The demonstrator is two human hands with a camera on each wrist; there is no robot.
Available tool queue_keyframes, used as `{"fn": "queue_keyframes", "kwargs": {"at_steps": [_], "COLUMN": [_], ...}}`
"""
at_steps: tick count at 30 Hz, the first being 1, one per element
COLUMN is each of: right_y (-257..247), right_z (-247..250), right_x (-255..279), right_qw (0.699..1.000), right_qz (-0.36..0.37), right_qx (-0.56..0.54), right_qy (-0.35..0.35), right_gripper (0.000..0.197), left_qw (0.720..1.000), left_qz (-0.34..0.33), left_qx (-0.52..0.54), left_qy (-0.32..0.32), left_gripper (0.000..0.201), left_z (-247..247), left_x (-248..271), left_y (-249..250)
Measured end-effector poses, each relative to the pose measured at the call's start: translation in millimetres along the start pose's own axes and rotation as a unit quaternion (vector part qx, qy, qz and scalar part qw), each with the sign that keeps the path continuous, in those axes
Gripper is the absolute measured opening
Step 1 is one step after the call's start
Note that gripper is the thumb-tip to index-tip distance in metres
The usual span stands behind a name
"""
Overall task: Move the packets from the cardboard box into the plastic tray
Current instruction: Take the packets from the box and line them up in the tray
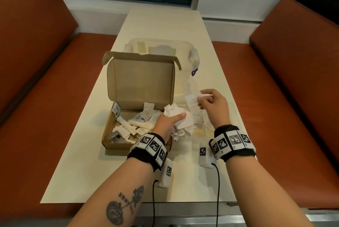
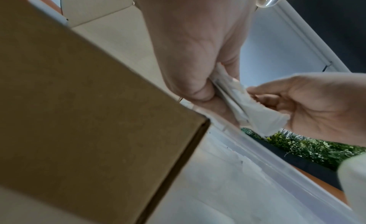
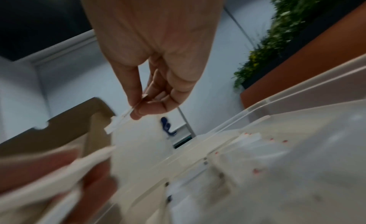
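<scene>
Cardboard formed the box [image 1: 117,131], which sat on the cream table [image 1: 95,171] with its lid [image 1: 141,78] standing upright at the far side and its long axis running across the table. Packets [image 1: 135,126] lay loose inside it, flat and pointing every which way, several long thin ones slanting from near left to far right.

The left hand [image 1: 166,123] reached over the box's right end, fingers and thumb curled round a thick bunch [image 1: 180,122] of white packets; the bunch fanned out to the right, its ends overhanging the tray [image 1: 236,116]. In the left wrist view the bunch's [image 2: 243,105] edges stuck out between thumb and fingers toward the other hand.

The right hand [image 1: 213,104] hovered above the clear plastic tray just right of the box, pinching a single packet [image 1: 192,99] between thumb and fingertips, the other fingers loosely bent. That packet pointed left, toward the box; the right wrist view showed it [image 3: 118,122] edge-on, slanting down and left from the fingertips [image 3: 136,115].

More packets [image 1: 197,123] with red print already lay flat in the tray. Behind the box stood a clear lidded tub [image 1: 190,56]. Orange benches [image 1: 293,72] flanked the table.
</scene>
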State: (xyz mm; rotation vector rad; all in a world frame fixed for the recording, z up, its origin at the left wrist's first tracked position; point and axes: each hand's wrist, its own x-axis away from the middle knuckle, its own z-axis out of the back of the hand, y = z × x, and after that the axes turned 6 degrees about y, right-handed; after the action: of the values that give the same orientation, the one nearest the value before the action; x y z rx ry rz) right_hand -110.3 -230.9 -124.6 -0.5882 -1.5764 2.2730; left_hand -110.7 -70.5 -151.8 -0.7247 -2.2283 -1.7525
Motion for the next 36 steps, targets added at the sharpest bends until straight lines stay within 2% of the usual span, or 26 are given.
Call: {"fn": "queue_keyframes", "kwargs": {"at_steps": [2,4,8,12,17,24,32,36], "right_y": [9,18,36,51,64,68,70,71], "right_z": [16,31,45,41,35,29,29,29], "right_x": [-4,-6,-4,4,12,11,10,10], "right_qw": [0.999,0.998,0.994,0.974,0.953,0.954,0.958,0.958], "right_qz": [-0.009,-0.026,-0.044,-0.031,-0.037,-0.035,-0.036,-0.039], "right_qx": [0.006,0.025,0.089,0.222,0.300,0.297,0.283,0.285], "right_qy": [0.033,0.051,0.042,0.018,-0.008,-0.005,0.007,0.004], "right_gripper": [0.034,0.037,0.023,0.005,0.006,0.011,0.013,0.014], "left_qw": [1.000,1.000,1.000,1.000,1.000,0.999,0.999,0.999], "left_qz": [0.001,0.001,0.004,0.004,0.001,0.005,0.005,0.003], "left_qx": [-0.001,0.007,0.008,0.009,0.016,0.026,0.020,0.013], "left_qy": [-0.003,0.006,0.026,0.025,0.025,0.034,0.037,0.037], "left_gripper": [0.023,0.021,0.022,0.020,0.011,0.015,0.007,0.013], "left_z": [0,-1,-2,-2,-2,-2,-1,0], "left_x": [0,-1,-4,-4,-2,-2,-4,-3], "left_y": [0,0,-2,-1,0,-1,-2,-2]}}
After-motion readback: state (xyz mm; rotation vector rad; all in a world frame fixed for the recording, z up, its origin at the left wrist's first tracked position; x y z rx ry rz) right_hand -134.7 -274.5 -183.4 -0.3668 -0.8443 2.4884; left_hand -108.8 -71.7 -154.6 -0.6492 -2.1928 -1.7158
